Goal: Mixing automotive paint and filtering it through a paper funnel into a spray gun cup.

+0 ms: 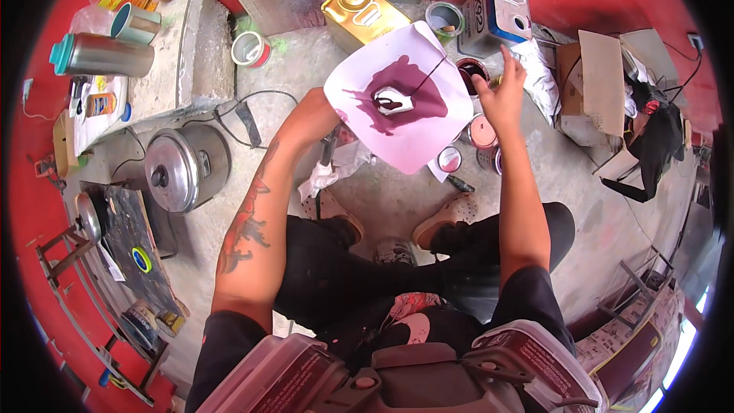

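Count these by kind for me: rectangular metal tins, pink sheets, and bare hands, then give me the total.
Rectangular metal tins: 2 (gold tin, silver-and-blue tin)
Pink sheets: 1 (pink sheet)
Bare hands: 2 (left hand, right hand)
Total: 5

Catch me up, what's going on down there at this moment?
The person's left hand grips the left edge of a pink sheet, holding it above the floor. Dark red liquid is spread across its middle, around a white patch. The right hand is raised with fingers apart, just right of the sheet, with nothing visible in its grasp. A dark red can is close by it, and a gold tin stands beyond the sheet.
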Demonstrator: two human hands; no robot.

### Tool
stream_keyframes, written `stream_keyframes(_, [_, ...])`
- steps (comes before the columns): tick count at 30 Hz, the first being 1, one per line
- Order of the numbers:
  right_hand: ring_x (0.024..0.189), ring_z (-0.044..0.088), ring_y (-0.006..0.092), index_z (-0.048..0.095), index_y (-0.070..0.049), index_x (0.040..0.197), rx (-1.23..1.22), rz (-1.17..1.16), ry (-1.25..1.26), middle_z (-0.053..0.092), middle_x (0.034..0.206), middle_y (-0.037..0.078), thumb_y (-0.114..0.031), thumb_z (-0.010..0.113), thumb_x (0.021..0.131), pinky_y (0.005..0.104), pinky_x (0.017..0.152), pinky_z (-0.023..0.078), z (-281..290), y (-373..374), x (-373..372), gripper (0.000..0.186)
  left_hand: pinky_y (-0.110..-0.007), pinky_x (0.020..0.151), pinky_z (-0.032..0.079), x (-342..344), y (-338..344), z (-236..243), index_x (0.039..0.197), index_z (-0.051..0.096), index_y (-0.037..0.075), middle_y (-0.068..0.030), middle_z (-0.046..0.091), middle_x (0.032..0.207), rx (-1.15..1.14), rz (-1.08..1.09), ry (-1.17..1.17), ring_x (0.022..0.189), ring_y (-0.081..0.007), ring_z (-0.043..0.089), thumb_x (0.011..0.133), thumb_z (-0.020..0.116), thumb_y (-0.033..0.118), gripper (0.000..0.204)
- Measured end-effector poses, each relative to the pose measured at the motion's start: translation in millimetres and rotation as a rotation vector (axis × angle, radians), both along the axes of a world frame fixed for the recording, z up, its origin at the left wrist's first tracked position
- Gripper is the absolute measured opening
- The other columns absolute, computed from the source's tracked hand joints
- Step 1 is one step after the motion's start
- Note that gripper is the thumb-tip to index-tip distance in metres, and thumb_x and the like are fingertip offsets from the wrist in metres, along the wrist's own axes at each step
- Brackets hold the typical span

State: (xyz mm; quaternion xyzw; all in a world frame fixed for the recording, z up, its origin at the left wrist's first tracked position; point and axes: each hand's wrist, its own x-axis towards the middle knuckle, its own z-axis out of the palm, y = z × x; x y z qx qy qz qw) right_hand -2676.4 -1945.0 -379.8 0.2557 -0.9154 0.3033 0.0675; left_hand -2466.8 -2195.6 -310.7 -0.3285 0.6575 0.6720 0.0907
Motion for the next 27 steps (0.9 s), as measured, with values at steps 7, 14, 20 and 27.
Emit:
stream_keyframes(7, [0.082, 0.058, 0.0232, 0.060, -0.007, 0.121, -0.227, 0.533, -0.006, 0.060, 0.100, 0.012, -0.010, 0.077, 0.072, 0.0341, 0.074, 0.048, 158, 5, 116, 0.053, -0.030, 0.054, 0.050, -2, -6, -21, 0.091, 0.064, -0.005, -0.0116, 0.063, 0.072, 0.145, -0.089, -0.013, 0.056, -0.0188, 0.061, 0.086, 0.057, 0.020, 0.027])
stream_keyframes(14, [0.067, 0.060, 0.0204, 0.068, -0.001, 0.092, -0.283, 0.306, -0.177, 0.064, 0.078, 0.011, -0.005, 0.068, 0.083, 0.0308, 0.061, 0.046, 164, -2, 145, 0.010, -0.029, 0.054, 0.050, 10, 8, -8, 0.095, 0.062, -0.007, -0.0131, 0.062, 0.076, 0.090, -0.157, -0.074, 0.056, -0.0189, 0.061, 0.080, 0.063, 0.025, 0.035])
stream_keyframes(20, [0.068, 0.059, 0.0153, 0.068, 0.001, 0.092, -0.403, 0.274, -0.007, 0.065, 0.081, 0.009, -0.003, 0.067, 0.084, 0.0260, 0.061, 0.045, 171, 10, 159, 0.008, -0.029, 0.052, 0.049, 21, 16, 6, 0.096, 0.061, -0.008, -0.0137, 0.061, 0.075, 0.081, -0.190, -0.059, 0.055, -0.0192, 0.061, 0.079, 0.063, 0.022, 0.034])
stream_keyframes(27, [0.068, 0.058, 0.0116, 0.069, 0.000, 0.092, -0.446, 0.229, -0.025, 0.065, 0.082, 0.008, -0.003, 0.066, 0.086, 0.0241, 0.058, 0.044, 185, 16, 171, 0.007, -0.029, 0.055, 0.050, 24, 19, 12, 0.094, 0.060, -0.006, -0.0108, 0.059, 0.072, 0.083, -0.257, -0.066, 0.055, -0.0175, 0.058, 0.081, 0.060, 0.019, 0.029])
